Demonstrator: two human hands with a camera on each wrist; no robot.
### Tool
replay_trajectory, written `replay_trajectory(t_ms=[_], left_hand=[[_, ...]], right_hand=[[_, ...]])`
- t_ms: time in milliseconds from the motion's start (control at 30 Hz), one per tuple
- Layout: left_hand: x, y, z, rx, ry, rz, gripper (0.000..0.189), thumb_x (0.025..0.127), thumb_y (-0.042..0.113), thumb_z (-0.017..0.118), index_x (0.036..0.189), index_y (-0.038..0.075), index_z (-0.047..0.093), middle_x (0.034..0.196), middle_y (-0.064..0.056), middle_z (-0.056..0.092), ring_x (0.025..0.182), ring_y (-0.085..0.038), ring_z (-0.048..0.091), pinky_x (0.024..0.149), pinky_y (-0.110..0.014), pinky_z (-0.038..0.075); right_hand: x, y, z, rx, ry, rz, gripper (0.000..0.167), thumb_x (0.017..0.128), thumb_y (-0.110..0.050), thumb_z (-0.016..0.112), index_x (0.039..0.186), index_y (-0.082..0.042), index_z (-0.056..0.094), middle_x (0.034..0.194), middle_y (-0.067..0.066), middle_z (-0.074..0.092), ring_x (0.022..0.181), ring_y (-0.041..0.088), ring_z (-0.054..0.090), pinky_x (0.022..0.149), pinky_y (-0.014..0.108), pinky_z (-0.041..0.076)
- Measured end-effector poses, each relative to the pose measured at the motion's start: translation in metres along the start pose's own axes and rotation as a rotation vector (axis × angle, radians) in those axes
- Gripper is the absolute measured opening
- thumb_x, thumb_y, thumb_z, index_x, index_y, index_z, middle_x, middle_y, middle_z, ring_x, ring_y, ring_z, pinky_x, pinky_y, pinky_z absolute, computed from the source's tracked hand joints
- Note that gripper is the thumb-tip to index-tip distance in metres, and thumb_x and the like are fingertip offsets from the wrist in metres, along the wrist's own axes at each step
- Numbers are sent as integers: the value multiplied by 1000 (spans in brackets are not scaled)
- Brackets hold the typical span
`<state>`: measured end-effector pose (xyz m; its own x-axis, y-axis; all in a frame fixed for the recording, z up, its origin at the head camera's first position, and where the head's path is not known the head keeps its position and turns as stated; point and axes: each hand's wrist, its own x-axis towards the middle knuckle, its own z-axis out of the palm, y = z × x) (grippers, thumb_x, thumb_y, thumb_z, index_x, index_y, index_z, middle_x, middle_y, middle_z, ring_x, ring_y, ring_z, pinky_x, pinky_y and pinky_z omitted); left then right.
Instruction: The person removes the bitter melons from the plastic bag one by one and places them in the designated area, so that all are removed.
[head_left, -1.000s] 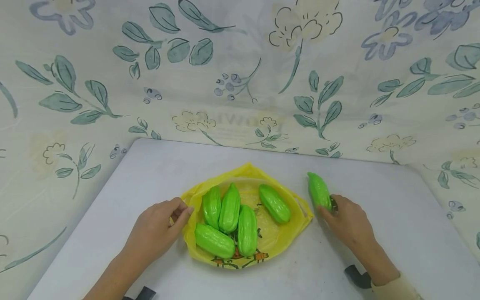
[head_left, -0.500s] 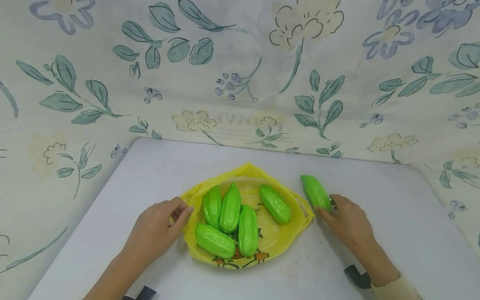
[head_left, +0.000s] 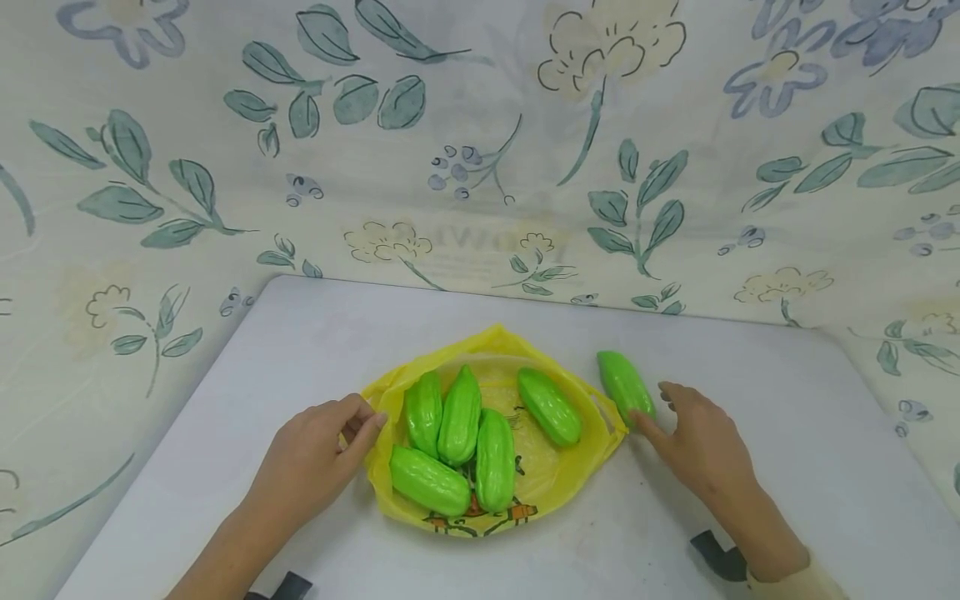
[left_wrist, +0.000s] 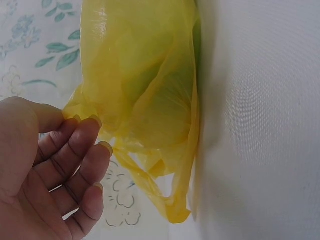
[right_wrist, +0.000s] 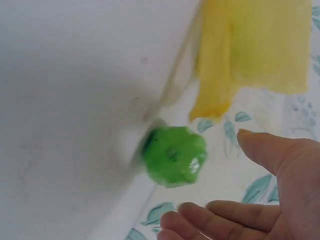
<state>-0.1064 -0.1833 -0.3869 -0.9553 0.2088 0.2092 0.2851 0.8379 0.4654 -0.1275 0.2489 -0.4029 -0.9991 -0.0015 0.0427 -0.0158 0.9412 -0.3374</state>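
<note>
A yellow plastic bag [head_left: 498, 340] lies on the white table with its mouth spread, and several glossy green ridged gourds [head_left: 459, 417] are inside it. My left hand [head_left: 315, 454] pinches the bag's left rim between thumb and fingertips; the left wrist view shows the thin film [left_wrist: 125, 65] at those fingertips. One more gourd [head_left: 625, 385] lies on the table just right of the bag, its lobed end [right_wrist: 175, 156] facing the right wrist camera. Beside it my right hand [head_left: 708, 442] is spread, thumb and fingers apart. In the right wrist view a gap separates them from the gourd.
The white table [head_left: 337, 321] ends at the back against a floral-patterned cloth [head_left: 480, 150]. A bag handle [left_wrist: 175, 210] hangs loose near the left hand. Black straps [head_left: 718, 556] sit by the wrists.
The loose gourd has moved left toward the bag with the right hand at it. The right hand's fingers have since spread and come off it. The left hand and bag have stayed still.
</note>
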Motion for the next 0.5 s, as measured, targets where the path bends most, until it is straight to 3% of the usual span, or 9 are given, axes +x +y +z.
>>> replay_trajectory(t_ms=[500], left_hand=[[-1,-1,-1,2,-1,8,14,102,21,70,90,18,64,72,14,57,67,-8,50,61,-29,46]], right_hand=[[-17,-38,-26,30,11,-83,62,97,-39,75,143,-1,57,141,23,61,130,44,56,101,62,49]])
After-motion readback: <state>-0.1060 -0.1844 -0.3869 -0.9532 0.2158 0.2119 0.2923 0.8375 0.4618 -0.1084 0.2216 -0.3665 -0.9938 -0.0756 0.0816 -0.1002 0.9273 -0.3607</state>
